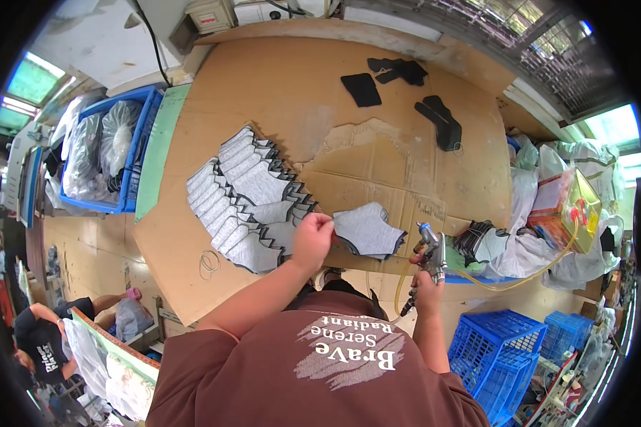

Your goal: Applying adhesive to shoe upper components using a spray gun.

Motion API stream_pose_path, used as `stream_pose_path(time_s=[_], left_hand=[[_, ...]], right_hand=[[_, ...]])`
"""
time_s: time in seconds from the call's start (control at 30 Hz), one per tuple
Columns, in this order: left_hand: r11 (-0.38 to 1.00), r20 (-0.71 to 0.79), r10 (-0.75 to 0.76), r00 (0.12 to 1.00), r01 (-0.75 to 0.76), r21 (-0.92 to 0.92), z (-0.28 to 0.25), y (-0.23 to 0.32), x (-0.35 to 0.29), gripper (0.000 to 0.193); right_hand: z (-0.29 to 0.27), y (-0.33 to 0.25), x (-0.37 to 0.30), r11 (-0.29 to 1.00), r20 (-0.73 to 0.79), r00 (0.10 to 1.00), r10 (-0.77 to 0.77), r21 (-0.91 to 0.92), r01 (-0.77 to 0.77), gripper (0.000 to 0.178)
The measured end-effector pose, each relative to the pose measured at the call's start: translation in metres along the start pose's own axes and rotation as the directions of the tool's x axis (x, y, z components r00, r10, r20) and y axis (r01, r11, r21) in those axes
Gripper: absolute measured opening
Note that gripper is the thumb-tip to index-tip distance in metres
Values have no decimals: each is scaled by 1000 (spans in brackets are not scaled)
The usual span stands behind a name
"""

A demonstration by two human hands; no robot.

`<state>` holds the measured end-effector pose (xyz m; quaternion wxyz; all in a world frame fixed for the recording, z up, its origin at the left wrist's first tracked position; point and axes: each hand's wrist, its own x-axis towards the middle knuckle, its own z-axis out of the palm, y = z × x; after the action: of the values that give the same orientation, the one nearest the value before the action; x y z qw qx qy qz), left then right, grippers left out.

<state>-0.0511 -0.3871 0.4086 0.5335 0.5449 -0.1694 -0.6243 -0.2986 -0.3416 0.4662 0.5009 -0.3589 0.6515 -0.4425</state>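
My right hand [426, 283] is wrapped round a metal spray gun [431, 255] with a blue-tipped front and a yellowish hose. Just left of the gun lies a short stack of grey fabric pieces [369, 229] with dark edges, at the table's near side. The closed fingers of my left hand [313, 238] pinch the left edge of this grey fabric. Beyond and left of that hand, two fanned rows of similar grey pieces [246, 181] overlap like shingles. Another small pile of grey and black pieces [483, 242] sits right of the gun.
Cardboard [263, 85] covers the table, with several black pieces [434, 121] at its far right. A yellow hose [534, 276] runs to an open carton [566, 210]. Blue crates [495, 356] stand at lower right, and a blue bin [132, 156] of bags at left. Another person [46, 341] is at lower left.
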Motion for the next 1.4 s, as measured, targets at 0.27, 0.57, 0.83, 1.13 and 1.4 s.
stream_pose_path(time_s=[0.27,0.57,0.83,1.13,1.4], left_hand=[[579,196,528,827,-518,630,6,-22,6,5],[578,321,521,791,-604,549,9,-16,-4,5],[994,100,60,993,-68,83,-10,5,4,5],[895,-264,293,919,-166,414,-134,81,50,4],[282,-146,668,730,-66,957,-142,80,60,15]], right_hand=[[-2,1,-7,1000,-22,999,25,12,-24,38],[6,4,-5,999,90,996,3,-35,0,38],[9,0,-1,999,94,995,43,-28,-41,38],[11,2,0,998,174,984,26,-66,-15,39],[15,-4,0,993,226,973,52,-113,-26,39]])
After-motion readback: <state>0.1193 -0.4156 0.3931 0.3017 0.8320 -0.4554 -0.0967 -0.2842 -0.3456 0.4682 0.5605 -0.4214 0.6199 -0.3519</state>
